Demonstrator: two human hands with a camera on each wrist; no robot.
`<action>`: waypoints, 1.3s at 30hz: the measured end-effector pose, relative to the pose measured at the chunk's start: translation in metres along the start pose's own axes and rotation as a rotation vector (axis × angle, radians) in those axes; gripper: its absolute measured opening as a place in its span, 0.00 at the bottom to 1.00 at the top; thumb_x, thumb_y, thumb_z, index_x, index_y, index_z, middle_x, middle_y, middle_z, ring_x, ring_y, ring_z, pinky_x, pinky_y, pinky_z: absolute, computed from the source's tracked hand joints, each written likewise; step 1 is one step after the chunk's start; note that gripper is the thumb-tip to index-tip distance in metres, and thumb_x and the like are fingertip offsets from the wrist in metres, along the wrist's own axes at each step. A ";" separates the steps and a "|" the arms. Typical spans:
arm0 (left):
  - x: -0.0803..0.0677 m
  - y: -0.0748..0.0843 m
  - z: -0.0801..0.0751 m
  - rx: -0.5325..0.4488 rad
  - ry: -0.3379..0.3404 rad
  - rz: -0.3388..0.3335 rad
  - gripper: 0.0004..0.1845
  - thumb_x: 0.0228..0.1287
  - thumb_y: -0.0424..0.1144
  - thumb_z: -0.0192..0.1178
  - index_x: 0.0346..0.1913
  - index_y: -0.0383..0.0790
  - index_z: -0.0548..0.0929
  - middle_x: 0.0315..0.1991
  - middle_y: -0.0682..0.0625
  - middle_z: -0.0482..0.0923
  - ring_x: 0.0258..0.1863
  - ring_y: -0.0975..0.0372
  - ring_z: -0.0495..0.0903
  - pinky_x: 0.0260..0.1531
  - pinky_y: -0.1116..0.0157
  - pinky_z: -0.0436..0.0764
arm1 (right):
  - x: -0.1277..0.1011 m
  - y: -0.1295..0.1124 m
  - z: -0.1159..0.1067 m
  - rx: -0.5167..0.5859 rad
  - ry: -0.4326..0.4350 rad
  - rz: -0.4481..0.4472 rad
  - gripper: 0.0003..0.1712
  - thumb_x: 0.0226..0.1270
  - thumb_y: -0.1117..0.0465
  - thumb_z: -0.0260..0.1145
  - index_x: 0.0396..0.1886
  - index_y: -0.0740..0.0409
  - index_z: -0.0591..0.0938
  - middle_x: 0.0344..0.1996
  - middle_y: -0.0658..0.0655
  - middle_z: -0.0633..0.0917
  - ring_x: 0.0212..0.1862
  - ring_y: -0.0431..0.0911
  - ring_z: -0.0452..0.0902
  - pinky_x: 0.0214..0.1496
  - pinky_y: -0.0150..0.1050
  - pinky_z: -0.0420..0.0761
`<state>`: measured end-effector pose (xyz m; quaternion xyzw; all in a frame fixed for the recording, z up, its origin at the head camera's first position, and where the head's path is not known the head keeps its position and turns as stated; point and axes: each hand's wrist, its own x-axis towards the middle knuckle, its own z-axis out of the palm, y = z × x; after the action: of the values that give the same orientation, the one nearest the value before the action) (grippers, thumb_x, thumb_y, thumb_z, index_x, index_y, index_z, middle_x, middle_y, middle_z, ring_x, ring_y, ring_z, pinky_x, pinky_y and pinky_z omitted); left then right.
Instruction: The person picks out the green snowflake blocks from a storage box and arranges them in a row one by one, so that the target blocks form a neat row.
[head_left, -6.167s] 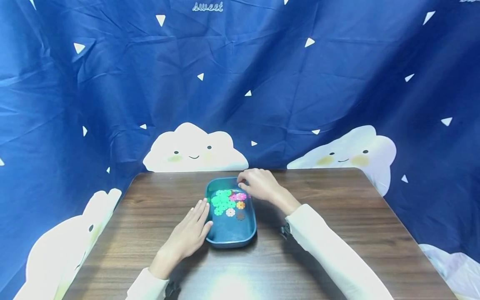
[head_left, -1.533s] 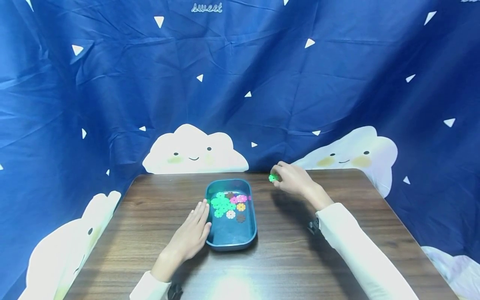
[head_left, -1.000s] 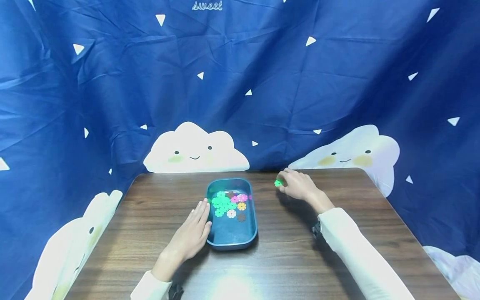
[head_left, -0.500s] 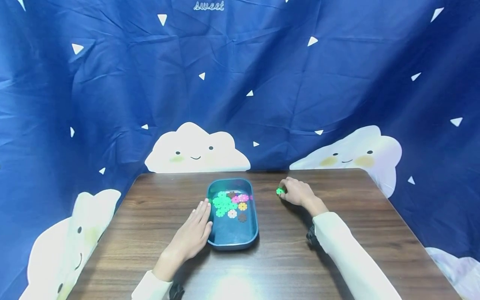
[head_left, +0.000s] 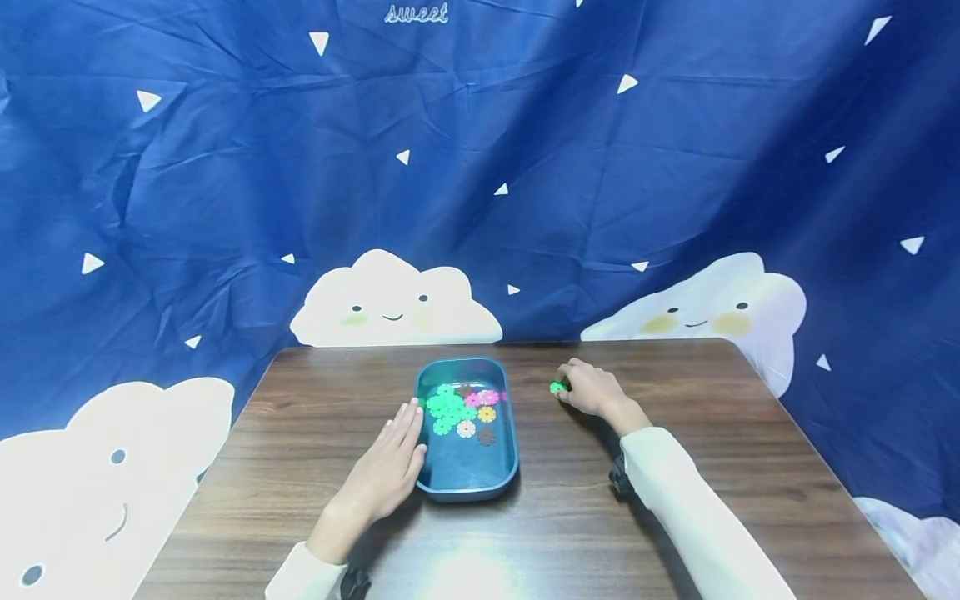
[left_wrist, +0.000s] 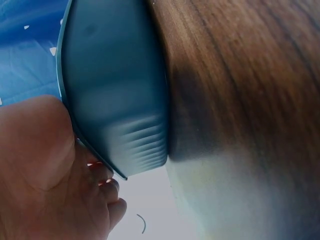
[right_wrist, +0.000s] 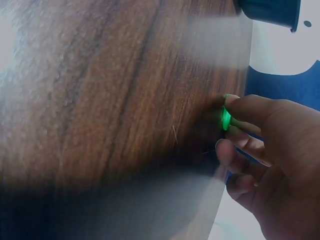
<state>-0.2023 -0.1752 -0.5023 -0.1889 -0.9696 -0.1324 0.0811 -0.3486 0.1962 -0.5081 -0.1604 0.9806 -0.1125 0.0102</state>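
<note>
A teal tray (head_left: 465, 483) sits mid-table and holds several flower-shaped plastic discs (head_left: 450, 407) in green, pink, orange, white and brown. My left hand (head_left: 386, 475) lies flat on the table with straight fingers against the tray's left wall (left_wrist: 115, 105). My right hand (head_left: 592, 390) rests low on the table to the right of the tray and pinches a green disc (head_left: 557, 387) in its fingertips. In the right wrist view the green disc (right_wrist: 226, 114) stands on edge, just at the wood.
The brown wooden table (head_left: 675, 442) has bare wood on both sides of the tray. A blue cloth with white clouds (head_left: 390, 304) hangs behind the far edge. The tray's corner (right_wrist: 272, 12) shows in the right wrist view.
My right hand took a green disc from the tray, carried it right, then lowered it to the table. The left hand stayed against the tray.
</note>
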 end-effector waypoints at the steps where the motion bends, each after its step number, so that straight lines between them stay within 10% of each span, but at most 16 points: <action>1: 0.000 0.000 0.000 -0.001 -0.001 -0.001 0.31 0.77 0.44 0.45 0.76 0.34 0.56 0.79 0.44 0.49 0.78 0.51 0.52 0.75 0.50 0.60 | 0.000 0.000 0.000 -0.001 -0.001 0.000 0.17 0.66 0.48 0.67 0.50 0.49 0.83 0.44 0.51 0.79 0.36 0.50 0.78 0.36 0.54 0.80; 11: -0.002 0.000 0.000 0.001 -0.004 -0.003 0.31 0.77 0.45 0.44 0.76 0.35 0.56 0.79 0.44 0.49 0.78 0.52 0.51 0.75 0.51 0.59 | 0.006 -0.015 -0.017 0.006 0.058 -0.057 0.13 0.66 0.50 0.67 0.48 0.46 0.84 0.45 0.49 0.83 0.44 0.51 0.83 0.43 0.55 0.82; 24: -0.002 -0.001 0.000 0.010 0.009 0.012 0.31 0.77 0.45 0.45 0.75 0.34 0.57 0.79 0.43 0.50 0.78 0.51 0.52 0.75 0.50 0.60 | 0.022 -0.102 -0.063 -0.089 0.143 -0.288 0.03 0.65 0.51 0.67 0.31 0.40 0.83 0.31 0.40 0.82 0.32 0.41 0.77 0.32 0.42 0.79; 39: 0.002 -0.003 -0.002 0.007 -0.012 0.025 0.31 0.77 0.45 0.44 0.76 0.34 0.55 0.79 0.43 0.50 0.78 0.50 0.52 0.75 0.50 0.60 | 0.055 -0.178 -0.051 -0.104 0.052 -0.435 0.05 0.67 0.56 0.65 0.30 0.44 0.84 0.29 0.41 0.84 0.33 0.36 0.77 0.40 0.34 0.81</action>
<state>-0.2048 -0.1784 -0.5004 -0.2016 -0.9681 -0.1270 0.0775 -0.3475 0.0254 -0.4177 -0.3655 0.9273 -0.0652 -0.0479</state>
